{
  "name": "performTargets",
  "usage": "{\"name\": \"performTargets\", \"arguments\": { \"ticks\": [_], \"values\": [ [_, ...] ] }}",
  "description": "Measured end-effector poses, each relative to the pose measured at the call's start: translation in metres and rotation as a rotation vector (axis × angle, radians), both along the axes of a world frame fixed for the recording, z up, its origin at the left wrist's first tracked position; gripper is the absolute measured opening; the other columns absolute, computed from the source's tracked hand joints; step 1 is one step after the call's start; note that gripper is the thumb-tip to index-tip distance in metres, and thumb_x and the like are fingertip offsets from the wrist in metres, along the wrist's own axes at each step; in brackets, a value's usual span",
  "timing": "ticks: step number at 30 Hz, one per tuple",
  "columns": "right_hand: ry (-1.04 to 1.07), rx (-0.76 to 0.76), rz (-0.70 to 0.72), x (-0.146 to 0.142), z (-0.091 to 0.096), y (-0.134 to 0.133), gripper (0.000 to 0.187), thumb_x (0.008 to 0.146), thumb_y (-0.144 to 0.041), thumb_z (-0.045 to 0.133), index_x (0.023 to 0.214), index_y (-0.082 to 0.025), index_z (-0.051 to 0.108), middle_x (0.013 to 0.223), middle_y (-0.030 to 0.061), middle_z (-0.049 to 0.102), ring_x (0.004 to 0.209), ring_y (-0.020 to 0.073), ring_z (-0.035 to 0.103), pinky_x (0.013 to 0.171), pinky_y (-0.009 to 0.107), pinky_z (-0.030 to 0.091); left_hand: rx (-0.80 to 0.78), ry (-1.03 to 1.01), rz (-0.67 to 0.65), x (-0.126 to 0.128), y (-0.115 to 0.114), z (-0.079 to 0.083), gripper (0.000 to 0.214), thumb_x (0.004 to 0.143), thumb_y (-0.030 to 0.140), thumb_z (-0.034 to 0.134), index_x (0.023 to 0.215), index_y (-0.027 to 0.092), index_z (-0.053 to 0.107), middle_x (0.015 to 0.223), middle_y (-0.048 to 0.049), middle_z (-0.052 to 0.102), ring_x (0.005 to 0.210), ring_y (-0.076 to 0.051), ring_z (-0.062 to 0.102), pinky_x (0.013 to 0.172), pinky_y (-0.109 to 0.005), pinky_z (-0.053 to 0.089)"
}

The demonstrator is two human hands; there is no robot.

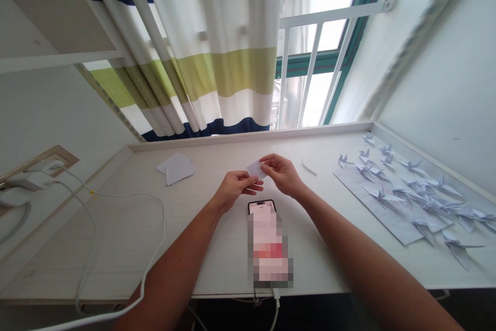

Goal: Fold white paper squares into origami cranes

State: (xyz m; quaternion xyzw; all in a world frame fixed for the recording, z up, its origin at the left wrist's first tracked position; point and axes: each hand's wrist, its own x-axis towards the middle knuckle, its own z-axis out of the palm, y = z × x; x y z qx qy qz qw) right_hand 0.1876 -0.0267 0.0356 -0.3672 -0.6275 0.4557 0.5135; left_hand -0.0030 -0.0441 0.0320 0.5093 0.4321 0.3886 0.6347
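The left hand (235, 190) and the right hand (282, 174) were both partly closed, their fingers curled inward, and each pinched one side of a small piece of white paper (254, 168) held up between them. Both forearms came in bare from the bottom of the view, angled toward each other.

Just below the hands, at six o'clock, lay a black-edged smartphone (268, 243), its screen blurred and unreadable, with a white charging cable (276, 304) at its lower end. At three o'clock, a thin curled paper strip (309, 167) lay nearby. Farther out, many folded paper cranes (416, 186) sat on and around a printed sheet (374, 202), whose lines were too small to read. At nine o'clock lay a loose stack of white paper squares (176, 168). All of this rested on a pale wood-grain desk (116, 248). Beyond it, at twelve o'clock, hung a navy, white and green striped curtain (209, 52). No brand could be read.
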Motion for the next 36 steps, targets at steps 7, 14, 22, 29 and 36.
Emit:
{"name": "performTargets", "arguments": {
  "ticks": [7,14,22,29,36],
  "values": [
    [0.099,-0.102,0.080,0.001,0.004,-0.001,0.030,0.082,-0.039,0.072,0.101,-0.017,0.069,0.090,0.0058,0.075,0.083,0.0190,0.068,0.081,0.037,0.056,-0.018,-0.017,0.025,0.002,-0.001,0.001,0.046,0.071,0.047,0.086,0.097,0.011,0.075,0.104,-0.0176,0.077,0.088,-0.027,0.075,0.075,-0.035,0.056],
    [-0.059,-0.086,0.089,0.003,0.000,0.001,0.036,0.083,-0.051,0.073,0.082,-0.015,0.074,0.078,0.0052,0.073,0.072,0.0170,0.065,0.068,0.030,0.050,-0.014,-0.018,0.017,0.004,-0.003,0.003,0.045,0.069,0.047,0.087,0.095,0.012,0.075,0.109,-0.0179,0.076,0.093,-0.029,0.075,0.073,-0.036,0.056],
    [-0.115,-0.025,0.058,0.005,0.005,-0.001,0.036,0.082,-0.052,0.072,0.075,-0.017,0.074,0.071,0.0044,0.072,0.068,0.0178,0.063,0.064,0.030,0.050,-0.024,0.024,0.002,0.003,-0.004,0.006,0.045,0.069,0.047,0.087,0.095,0.012,0.075,0.102,-0.0174,0.077,0.092,-0.031,0.075,0.073,-0.037,0.057],
    [-0.148,-0.043,0.082,0.008,0.005,0.001,0.037,0.084,-0.052,0.070,0.077,-0.016,0.072,0.073,0.0049,0.071,0.069,0.0181,0.064,0.065,0.031,0.053,0.034,0.023,-0.039,0.005,-0.004,0.002,0.047,0.075,0.050,0.082,0.100,0.012,0.073,0.101,-0.0161,0.076,0.086,-0.027,0.075,0.071,-0.036,0.058],
    [-0.184,-0.056,0.184,0.012,0.006,0.000,0.033,0.083,-0.041,0.074,0.108,-0.019,0.075,0.099,0.0081,0.075,0.078,0.0194,0.069,0.071,0.034,0.057,0.098,0.035,-0.159,0.005,-0.004,0.000,0.038,0.077,0.049,0.079,0.082,0.012,0.069,0.073,-0.0056,0.069,0.068,-0.017,0.067,0.068,-0.033,0.057]
  ]
}}
